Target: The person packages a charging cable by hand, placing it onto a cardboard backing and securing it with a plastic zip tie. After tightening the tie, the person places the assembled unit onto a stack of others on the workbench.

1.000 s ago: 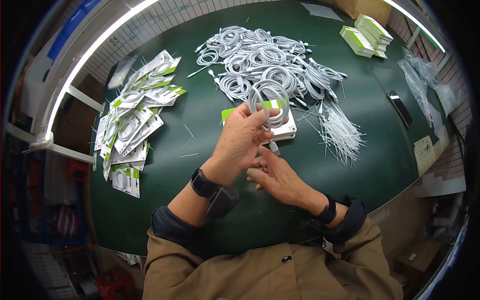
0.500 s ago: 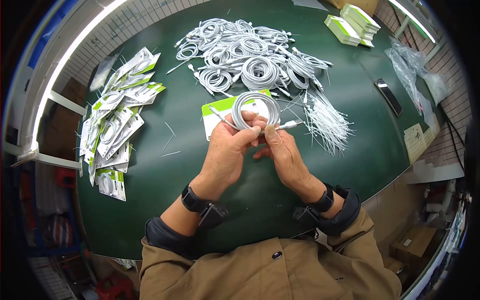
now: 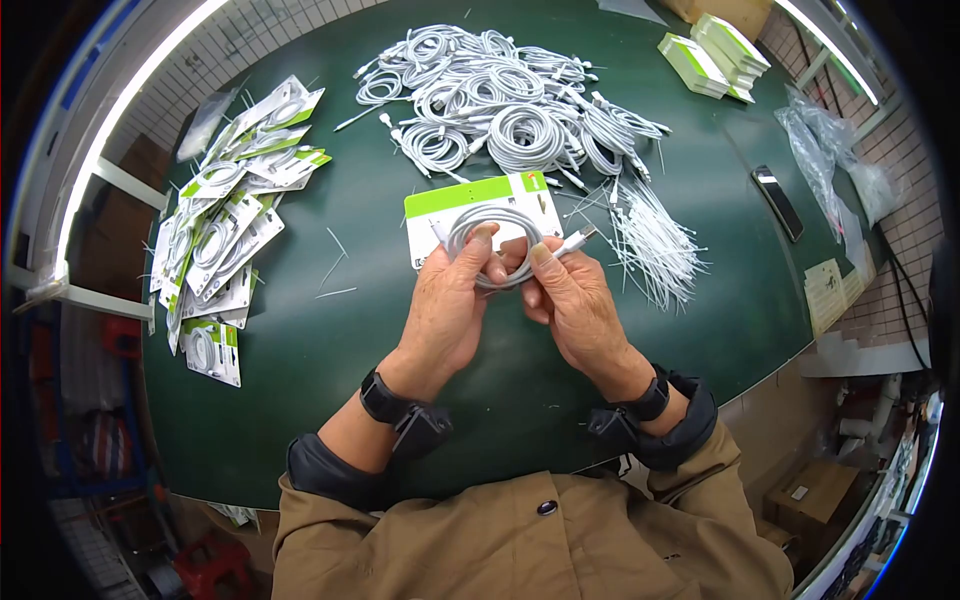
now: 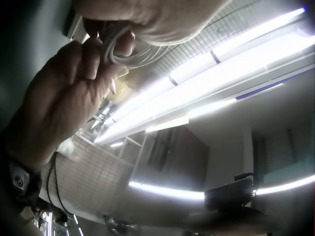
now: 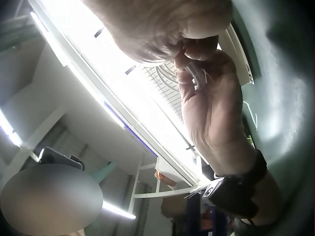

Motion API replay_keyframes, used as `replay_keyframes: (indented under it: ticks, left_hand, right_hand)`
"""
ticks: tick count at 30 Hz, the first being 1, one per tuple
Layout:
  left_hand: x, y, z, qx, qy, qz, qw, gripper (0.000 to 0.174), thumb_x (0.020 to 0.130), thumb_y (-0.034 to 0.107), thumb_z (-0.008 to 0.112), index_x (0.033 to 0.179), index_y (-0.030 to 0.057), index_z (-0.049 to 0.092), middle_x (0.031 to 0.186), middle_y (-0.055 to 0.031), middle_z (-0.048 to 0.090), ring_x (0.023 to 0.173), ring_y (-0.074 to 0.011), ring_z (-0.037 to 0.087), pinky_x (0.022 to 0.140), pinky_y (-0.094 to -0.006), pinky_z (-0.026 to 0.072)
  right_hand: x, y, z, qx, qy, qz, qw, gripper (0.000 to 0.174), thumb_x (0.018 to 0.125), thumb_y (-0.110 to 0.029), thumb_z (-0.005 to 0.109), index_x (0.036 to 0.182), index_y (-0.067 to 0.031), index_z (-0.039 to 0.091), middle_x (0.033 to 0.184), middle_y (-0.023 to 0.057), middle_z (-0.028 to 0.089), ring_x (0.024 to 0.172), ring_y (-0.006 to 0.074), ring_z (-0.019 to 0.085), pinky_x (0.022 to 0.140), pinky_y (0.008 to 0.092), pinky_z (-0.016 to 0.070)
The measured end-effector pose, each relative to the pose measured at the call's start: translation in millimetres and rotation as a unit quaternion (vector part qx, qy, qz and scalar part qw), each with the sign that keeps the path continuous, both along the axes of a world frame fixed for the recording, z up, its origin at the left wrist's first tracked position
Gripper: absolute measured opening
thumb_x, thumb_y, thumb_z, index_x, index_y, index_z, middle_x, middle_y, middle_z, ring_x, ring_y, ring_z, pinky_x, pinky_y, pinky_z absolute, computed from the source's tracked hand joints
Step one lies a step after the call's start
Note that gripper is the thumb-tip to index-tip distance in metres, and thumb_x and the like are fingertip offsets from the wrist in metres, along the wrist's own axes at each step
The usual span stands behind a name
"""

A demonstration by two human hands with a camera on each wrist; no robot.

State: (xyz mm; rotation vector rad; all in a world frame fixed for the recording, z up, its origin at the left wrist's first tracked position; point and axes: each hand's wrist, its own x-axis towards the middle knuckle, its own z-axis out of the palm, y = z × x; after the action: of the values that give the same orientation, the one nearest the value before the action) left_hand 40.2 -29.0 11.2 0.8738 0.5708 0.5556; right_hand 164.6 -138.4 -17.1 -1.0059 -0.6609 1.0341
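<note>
A coiled white cable [image 3: 495, 213] is held between both hands just in front of my chest. My left hand [image 3: 442, 305] grips the left side of the coil, its thumb on top. On the opposite side my right hand [image 3: 582, 305] pinches the coil between thumb and fingers, and a plug [image 3: 578, 240] sticks out beyond that thumb. Behind the coil lies a stack of green-and-white packaging cards [image 3: 425, 206], partly covered by the cable and fingers. In the left wrist view, loops of the cable [image 4: 140, 60] pass between the two hands.
A large heap of coiled cables [image 3: 480, 95] lies at the back. Loose white cable ties [image 3: 660, 250] are to the right, near a phone [image 3: 778, 203]. Carded cables [image 3: 215, 235] pile up at left. Card stacks [image 3: 712, 60] and plastic bags [image 3: 835, 150] are at right.
The coil was upright in my left hand, with my right hand below near a plug. Now both hands hold it, lowered and tilted flatter in front of the cards.
</note>
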Motion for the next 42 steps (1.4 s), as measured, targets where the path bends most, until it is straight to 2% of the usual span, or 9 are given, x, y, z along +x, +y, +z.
replay_keyframes:
  ticks: [7, 10, 16, 19, 24, 27, 32, 36, 42]
  left_hand:
    - [-5, 1, -16, -0.057, -0.051, -0.014, 0.997, 0.034, 0.111, 0.027, 0.056, 0.133, 0.0007, 0.053, 0.081, 0.0032, 0.053, 0.087, -0.0129, 0.058, 0.093, -0.0331, 0.0484]
    - [-6, -7, -14, -0.048, -0.150, 0.013, 0.987, 0.038, 0.109, 0.025, 0.058, 0.137, 0.0008, 0.052, 0.085, 0.0029, 0.053, 0.083, -0.0109, 0.058, 0.090, -0.0335, 0.0506]
    - [-8, -21, -4, -0.094, -0.174, 0.091, 0.976, 0.047, 0.114, 0.033, 0.045, 0.146, -0.0016, 0.045, 0.084, 0.0006, 0.051, 0.079, -0.0114, 0.053, 0.088, -0.0348, 0.0518]
    - [-17, -8, -12, -0.090, -0.176, 0.061, 0.978, 0.045, 0.116, 0.033, 0.037, 0.145, -0.0005, 0.047, 0.079, 0.0031, 0.044, 0.077, -0.0108, 0.048, 0.083, -0.0349, 0.0511]
    - [-30, 3, -12, -0.045, -0.042, 0.051, 0.997, 0.047, 0.116, 0.034, 0.037, 0.141, -0.0016, 0.053, 0.071, 0.0048, 0.039, 0.057, -0.0084, 0.039, 0.072, -0.0361, 0.0547]
    - [-40, 6, -12, -0.021, 0.000, 0.020, 1.000, 0.048, 0.116, 0.034, 0.036, 0.141, -0.0029, 0.053, 0.069, 0.0055, 0.037, 0.054, -0.0082, 0.038, 0.070, -0.0355, 0.0572]
    - [-60, 24, -14, 0.075, 0.038, -0.059, 0.995, 0.047, 0.115, 0.030, 0.040, 0.132, -0.0083, 0.061, 0.058, -0.0003, 0.053, 0.052, -0.0124, 0.058, 0.072, -0.0344, 0.0618]
    - [-74, 26, -9, 0.197, 0.142, -0.088, 0.966, 0.047, 0.114, 0.028, 0.041, 0.130, -0.0106, 0.062, 0.060, -0.0047, 0.061, 0.056, -0.0133, 0.064, 0.065, -0.0269, 0.0583]
    - [-81, 27, -14, 0.187, 0.158, -0.140, 0.960, 0.050, 0.113, 0.036, 0.048, 0.131, -0.0086, 0.062, 0.067, -0.0045, 0.064, 0.054, -0.0104, 0.060, 0.063, -0.0248, 0.0545]
  right_hand:
    - [-1, 3, 0, 0.034, 0.134, 0.003, 0.990, 0.042, 0.113, -0.023, 0.051, 0.147, 0.0022, 0.049, 0.091, -0.0006, 0.061, 0.060, 0.0048, 0.048, 0.052, 0.0225, 0.0394]
    - [-4, 5, 6, 0.029, 0.138, -0.010, 0.990, 0.046, 0.114, -0.026, 0.049, 0.150, 0.0019, 0.047, 0.093, 0.0000, 0.060, 0.062, 0.0056, 0.049, 0.053, 0.0236, 0.0403]
    - [-1, 5, 1, 0.044, 0.180, 0.024, 0.982, 0.050, 0.115, -0.034, 0.045, 0.151, 0.0013, 0.047, 0.094, 0.0008, 0.061, 0.061, 0.0058, 0.048, 0.052, 0.0244, 0.0408]
    - [-6, 3, 6, 0.019, 0.132, 0.045, 0.990, 0.049, 0.115, -0.035, 0.046, 0.148, 0.0009, 0.049, 0.093, 0.0013, 0.061, 0.057, 0.0055, 0.045, 0.049, 0.0237, 0.0390]
    - [-10, 5, 8, -0.072, -0.059, 0.056, 0.994, 0.038, 0.113, -0.030, 0.053, 0.129, 0.0021, 0.065, 0.084, -0.0007, 0.062, 0.054, 0.0024, 0.046, 0.047, 0.0198, 0.0396]
    - [-8, 5, 5, -0.103, -0.024, 0.103, 0.989, 0.038, 0.112, -0.030, 0.054, 0.125, 0.0035, 0.067, 0.083, -0.0016, 0.061, 0.053, 0.0023, 0.045, 0.046, 0.0197, 0.0387]
    - [-8, 2, 7, -0.123, 0.070, 0.188, 0.972, 0.044, 0.112, -0.035, 0.054, 0.123, 0.0046, 0.069, 0.084, -0.0032, 0.057, 0.057, 0.0022, 0.042, 0.050, 0.0188, 0.0370]
    - [-9, 2, 6, -0.139, -0.012, 0.241, 0.960, 0.043, 0.111, -0.035, 0.054, 0.121, 0.0033, 0.070, 0.085, -0.0030, 0.057, 0.058, 0.0025, 0.044, 0.051, 0.0195, 0.0393]
    - [-12, 4, 2, -0.163, -0.093, 0.285, 0.940, 0.038, 0.113, -0.032, 0.050, 0.104, 0.0002, 0.068, 0.082, -0.0033, 0.055, 0.058, 0.0030, 0.047, 0.050, 0.0211, 0.0419]
